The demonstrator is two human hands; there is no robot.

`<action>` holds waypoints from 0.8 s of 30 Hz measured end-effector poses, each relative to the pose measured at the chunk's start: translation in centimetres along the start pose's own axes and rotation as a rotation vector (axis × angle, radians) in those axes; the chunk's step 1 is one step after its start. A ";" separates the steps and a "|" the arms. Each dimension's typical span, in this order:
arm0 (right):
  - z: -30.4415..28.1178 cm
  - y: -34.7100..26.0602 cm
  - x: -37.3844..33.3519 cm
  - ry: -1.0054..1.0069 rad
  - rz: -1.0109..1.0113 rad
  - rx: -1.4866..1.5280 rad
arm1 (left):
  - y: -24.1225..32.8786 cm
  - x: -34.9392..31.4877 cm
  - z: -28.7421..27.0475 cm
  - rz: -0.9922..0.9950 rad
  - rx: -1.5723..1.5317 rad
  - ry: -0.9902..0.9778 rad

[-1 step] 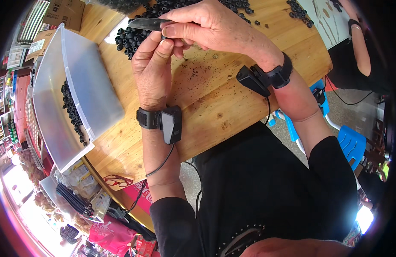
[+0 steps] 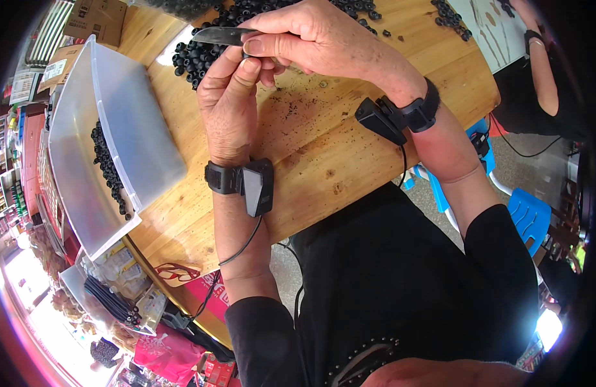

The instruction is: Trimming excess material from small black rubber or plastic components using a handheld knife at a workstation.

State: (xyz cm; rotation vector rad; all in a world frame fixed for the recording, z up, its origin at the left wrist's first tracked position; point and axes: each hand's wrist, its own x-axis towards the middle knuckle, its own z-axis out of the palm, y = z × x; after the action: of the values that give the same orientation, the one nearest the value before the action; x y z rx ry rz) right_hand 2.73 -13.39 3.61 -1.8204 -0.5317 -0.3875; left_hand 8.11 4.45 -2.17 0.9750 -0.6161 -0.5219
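My right hand (image 2: 311, 42) is closed around the handle of a small knife (image 2: 215, 35), its dark blade pointing left over a pile of small round black pieces (image 2: 194, 61), some with hollow centres. Beneath it, my left hand (image 2: 230, 97) pinches a small black piece (image 2: 247, 57) between thumb and fingers, close to my right thumb. Fingers hide most of that piece, so whether the blade touches it I cannot tell. Dark crumbs (image 2: 291, 106) are scattered over the wooden table (image 2: 311, 168) below both hands.
Left of my hands stands a translucent plastic bin (image 2: 140, 116) with more black pieces (image 2: 104, 161) inside. Red-framed glasses (image 2: 176, 271) lie at the table's near left corner. Another person's arm (image 2: 542, 74) is at the far right, near a blue stool (image 2: 529, 219). Cables hang from my wrist devices.
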 end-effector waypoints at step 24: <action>1.1 -0.4 0.0 0.105 -0.071 -0.367 | -0.2 0.0 0.6 0.019 -0.032 0.099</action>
State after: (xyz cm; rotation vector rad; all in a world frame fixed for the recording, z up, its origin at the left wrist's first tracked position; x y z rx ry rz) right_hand 2.49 -12.24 3.53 -2.1218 -0.4750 -0.6597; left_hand 7.71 4.00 -2.09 0.9585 -0.5264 -0.4624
